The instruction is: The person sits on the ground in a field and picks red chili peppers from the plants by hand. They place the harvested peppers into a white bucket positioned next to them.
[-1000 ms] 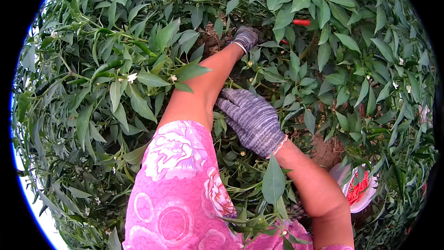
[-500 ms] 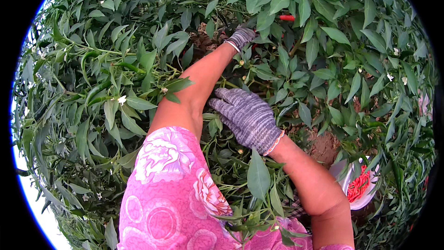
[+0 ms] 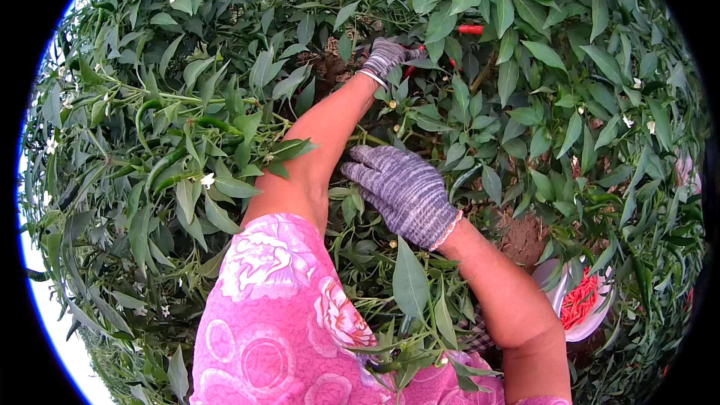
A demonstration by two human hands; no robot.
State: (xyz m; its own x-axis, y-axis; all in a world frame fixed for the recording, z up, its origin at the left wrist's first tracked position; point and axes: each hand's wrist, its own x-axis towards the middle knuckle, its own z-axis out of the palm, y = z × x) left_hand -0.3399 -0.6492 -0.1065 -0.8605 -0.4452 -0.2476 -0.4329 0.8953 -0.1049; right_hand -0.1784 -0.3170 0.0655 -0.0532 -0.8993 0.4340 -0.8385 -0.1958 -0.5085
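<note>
My left hand, in a grey knitted glove, reaches far into the pepper plants. Its fingertips close at a small red chili pepper, partly covered by leaves. Another bit of red chili shows just below the fingers. Nearer to me, my right hand wears a matching grey glove, back upward, with its fingers bent together among the stems beside my left forearm. Its palm is hidden, so whatever it holds cannot be made out. A further red chili pepper hangs under leaves to the right of my left hand.
A whitish container holding many red chilies stands low at the right, past my right forearm. Dense leafy plants surround both arms. Green chilies hang at the left, and bare soil shows between plants.
My left hand has shifted slightly left and up, with its fingers now showing against the red chili. My right hand has barely moved. The view has moved a little.
</note>
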